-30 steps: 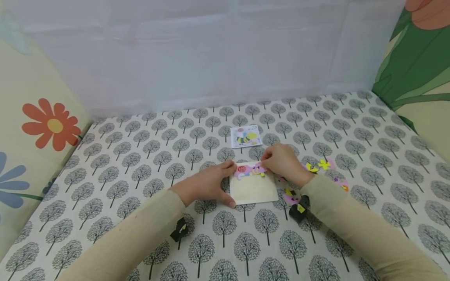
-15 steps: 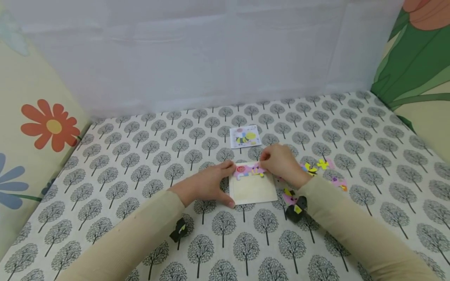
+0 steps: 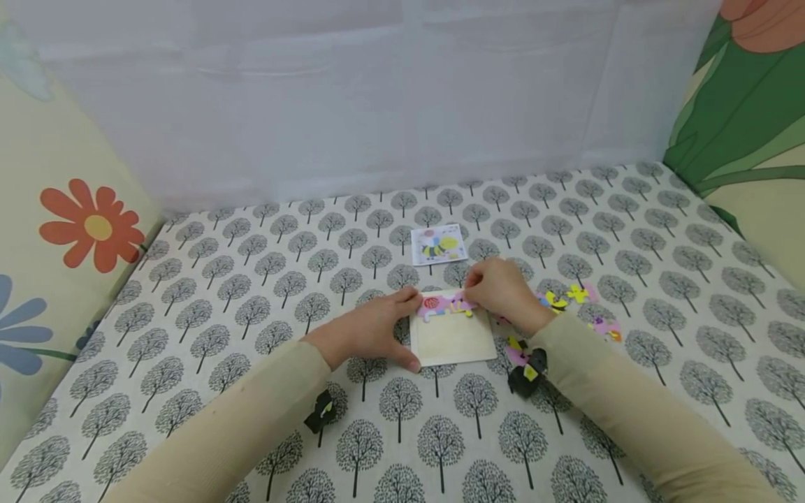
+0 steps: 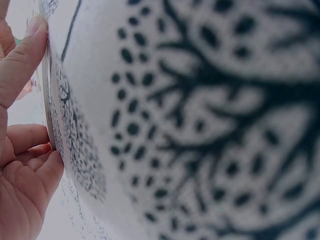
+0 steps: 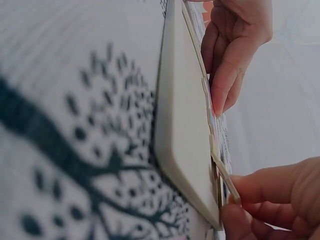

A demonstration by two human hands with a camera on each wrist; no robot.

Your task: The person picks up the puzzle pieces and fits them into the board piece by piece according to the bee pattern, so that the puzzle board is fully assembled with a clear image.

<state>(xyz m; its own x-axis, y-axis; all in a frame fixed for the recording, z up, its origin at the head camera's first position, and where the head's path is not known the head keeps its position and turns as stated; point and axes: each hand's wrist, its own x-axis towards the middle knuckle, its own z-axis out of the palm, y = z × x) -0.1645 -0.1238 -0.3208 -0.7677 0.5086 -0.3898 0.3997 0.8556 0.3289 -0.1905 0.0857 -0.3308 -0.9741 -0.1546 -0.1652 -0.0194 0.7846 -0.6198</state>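
Note:
A cream puzzle tray (image 3: 453, 339) lies at the middle of the table, with a row of pink jigsaw pieces (image 3: 434, 305) along its far edge. My left hand (image 3: 377, 325) holds the tray's left side, thumb at the near corner and index finger by the far corner. At the far right corner my right hand (image 3: 503, 290) pinches a jigsaw piece (image 5: 227, 180) between thumb and index finger. That piece stands tilted against the tray in the right wrist view; in the head view the fingertips cover part of it.
Behind the tray lies a square picture card (image 3: 439, 244) with a bee. Loose pieces, yellow and pink (image 3: 578, 293), are scattered to the right, partly hidden by the right arm. A black object with a yellow patch (image 3: 527, 374) is beside the right sleeve, another black object (image 3: 322, 412) by the left.
My right hand has shifted very slightly left, still pinching at the far right corner. The black object by the right sleeve has shifted a little left. The left hand stays in place.

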